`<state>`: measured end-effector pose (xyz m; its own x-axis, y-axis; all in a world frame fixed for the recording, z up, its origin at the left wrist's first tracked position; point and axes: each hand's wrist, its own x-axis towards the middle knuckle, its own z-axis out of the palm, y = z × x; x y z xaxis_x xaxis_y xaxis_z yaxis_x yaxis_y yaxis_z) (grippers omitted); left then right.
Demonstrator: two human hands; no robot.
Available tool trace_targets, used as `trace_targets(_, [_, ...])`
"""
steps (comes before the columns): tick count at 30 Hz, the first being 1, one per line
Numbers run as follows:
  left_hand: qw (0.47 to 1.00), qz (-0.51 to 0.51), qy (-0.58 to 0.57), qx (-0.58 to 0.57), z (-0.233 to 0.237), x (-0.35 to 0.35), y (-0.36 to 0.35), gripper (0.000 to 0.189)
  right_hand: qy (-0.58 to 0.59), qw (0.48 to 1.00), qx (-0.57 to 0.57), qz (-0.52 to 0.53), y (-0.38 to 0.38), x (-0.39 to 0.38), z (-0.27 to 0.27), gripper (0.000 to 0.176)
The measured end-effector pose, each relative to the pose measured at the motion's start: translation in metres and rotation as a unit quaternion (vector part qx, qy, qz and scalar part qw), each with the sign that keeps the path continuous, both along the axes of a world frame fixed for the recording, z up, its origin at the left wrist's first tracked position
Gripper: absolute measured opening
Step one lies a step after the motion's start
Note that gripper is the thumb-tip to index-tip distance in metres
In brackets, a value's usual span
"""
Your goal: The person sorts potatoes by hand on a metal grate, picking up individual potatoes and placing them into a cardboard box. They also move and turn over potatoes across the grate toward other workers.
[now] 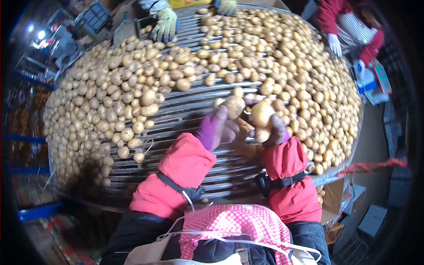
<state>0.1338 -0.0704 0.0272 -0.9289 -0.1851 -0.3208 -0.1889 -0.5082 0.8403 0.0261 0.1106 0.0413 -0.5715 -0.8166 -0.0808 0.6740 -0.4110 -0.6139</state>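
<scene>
Potatoes sit one in each gloved hand above the roller table's bare middle. The left hand and right hand curl closed around them, seemingly firmly; turning each gently should expose blemishes.

Head camera looks steeply down, close over the roller table.
</scene>
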Motion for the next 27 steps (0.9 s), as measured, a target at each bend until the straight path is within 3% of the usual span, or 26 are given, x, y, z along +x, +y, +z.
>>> trace_targets(2, [0.99, -0.03, 0.018, -0.135, 0.018, -0.007, 0.053, 0.04, 0.116, 0.987, 0.093, -0.063, 0.037, 0.027, -0.004, 0.087])
trace_targets(3, [0.982, -0.062, 0.006, -0.178, 0.028, -0.007, 0.076, 0.037, 0.077, 0.988, 0.095, -0.095, 0.061, 0.039, -0.005, 0.088])
trace_targets(4, [0.974, -0.172, -0.047, -0.143, 0.049, -0.003, 0.089, 0.041, 0.039, 0.986, 0.096, -0.127, 0.086, 0.052, -0.006, 0.088])
trace_targets(5, [0.961, -0.253, -0.02, -0.111, 0.033, 0.001, 0.105, 0.043, -0.007, 0.98, 0.103, -0.172, 0.12, 0.065, -0.015, 0.087])
trace_targets(6, [0.941, -0.33, 0.004, -0.078, 0.016, 0.007, 0.123, 0.047, -0.029, 0.987, 0.01, -0.157, 0.158, 0.071, -0.021, 0.087])
trace_targets(8, [0.92, -0.37, 0.101, -0.082, 0.017, 0.031, 0.167, 0.052, -0.062, 0.975, -0.011, -0.213, 0.238, 0.095, -0.031, 0.082])
trace_targets(9, [0.869, -0.477, 0.029, -0.128, 0.055, 0.025, 0.172, 0.054, -0.075, 0.963, 0.007, -0.26, 0.285, 0.113, -0.037, 0.08])
trace_targets(11, [0.84, -0.484, 0.118, -0.215, 0.059, 0.032, 0.163, 0.054, -0.079, 0.938, 0.051, -0.334, 0.373, 0.141, -0.05, 0.076])
trace_targets(13, [0.881, -0.407, 0.127, -0.205, 0.022, 0.033, 0.157, 0.053, -0.019, 0.938, 0.106, -0.33, 0.435, 0.155, -0.06, 0.081])
trace_targets(14, [0.904, -0.345, 0.16, -0.195, -0.016, 0.036, 0.147, 0.051, -0.072, 0.853, 0.244, -0.456, 0.455, 0.158, -0.081, 0.077])
trace_targets(15, [0.922, -0.279, 0.194, -0.184, -0.023, 0.038, 0.136, 0.049, 0.035, 0.793, 0.421, -0.439, 0.488, 0.15, -0.108, 0.068])
trace_targets(16, [0.933, -0.232, 0.161, -0.222, -0.028, 0.047, 0.113, 0.049, 0.117, 0.688, 0.593, -0.402, 0.519, 0.142, -0.134, 0.06])
trace_targets(17, [0.973, -0.142, 0.09, -0.156, -0.027, 0.054, 0.096, 0.046, 0.173, 0.63, 0.641, -0.403, 0.501, 0.133, -0.117, 0.057])
trace_targets(18, [0.966, -0.064, 0.111, -0.223, -0.035, 0.062, 0.073, 0.045, 0.228, 0.567, 0.682, -0.401, 0.455, 0.117, -0.085, 0.054])
trace_targets(19, [0.948, 0.015, 0.129, -0.29, -0.042, 0.07, 0.046, 0.044, 0.255, 0.631, 0.602, -0.417, 0.421, 0.093, -0.08, 0.052])
trace_targets(20, [0.948, 0.076, 0.123, -0.283, -0.041, 0.082, 0.016, 0.044, 0.276, 0.688, 0.517, -0.427, 0.383, 0.071, -0.073, 0.049])
trace_targets(21, [0.949, 0.096, 0.142, -0.265, -0.04, 0.098, -0.019, 0.045, 0.306, 0.682, 0.549, -0.375, 0.318, 0.055, -0.038, 0.036])
trace_targets(22, [0.932, 0.165, 0.059, -0.318, -0.04, 0.115, -0.043, 0.046, 0.341, 0.705, 0.534, -0.319, 0.246, 0.046, -0.007, 0.031])
trace_targets(23, [0.904, 0.223, 0.032, -0.363, -0.054, 0.131, -0.067, 0.046, 0.352, 0.763, 0.47, -0.27, 0.194, 0.034, -0.009, 0.028])
trace_targets(24, [0.89, 0.227, -0.018, -0.396, -0.038, 0.146, -0.082, 0.048, 0.438, 0.758, 0.427, -0.225, 0.146, 0.023, -0.018, 0.031])
trace_targets(26, [0.88, 0.248, -0.058, -0.401, -0.043, 0.173, -0.112, 0.051, 0.645, 0.614, 0.428, -0.157, 0.051, 0.012, -0.022, 0.043])
trace_targets(27, [0.886, 0.25, -0.078, -0.384, -0.037, 0.179, -0.117, 0.051, 0.669, 0.552, 0.492, -0.076, 0.009, 0.018, 0.001, 0.046])
